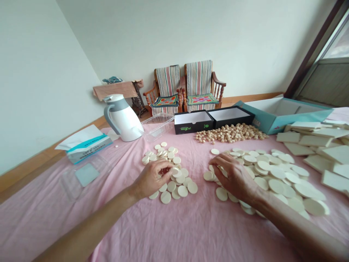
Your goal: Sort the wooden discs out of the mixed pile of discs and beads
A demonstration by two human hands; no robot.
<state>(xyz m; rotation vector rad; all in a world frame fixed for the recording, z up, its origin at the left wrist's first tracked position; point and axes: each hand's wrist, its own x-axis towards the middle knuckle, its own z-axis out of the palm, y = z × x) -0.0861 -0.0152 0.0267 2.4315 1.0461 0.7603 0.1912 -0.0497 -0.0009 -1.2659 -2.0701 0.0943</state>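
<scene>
Pale round discs lie in two groups on the pink cloth [174, 225]. Over the smaller group [182, 191], left of centre, my left hand [152, 177] pinches a pale disc [175, 171] between thumb and fingertips. My right hand [236, 176] rests at the left edge of the larger disc pile [276, 185], its fingers bent down and drawn together among the discs. What those fingers hold, if anything, is hidden. A single disc [215, 151] lies just beyond my right hand.
Behind the discs are small wooden balls [231, 133], two black boxes [193, 122] and a teal box [286, 114]. Square pale boards [327, 145] are stacked at the right. A white jug [124, 120], a tissue pack [87, 143] and clear plastic trays [159, 125] stand left.
</scene>
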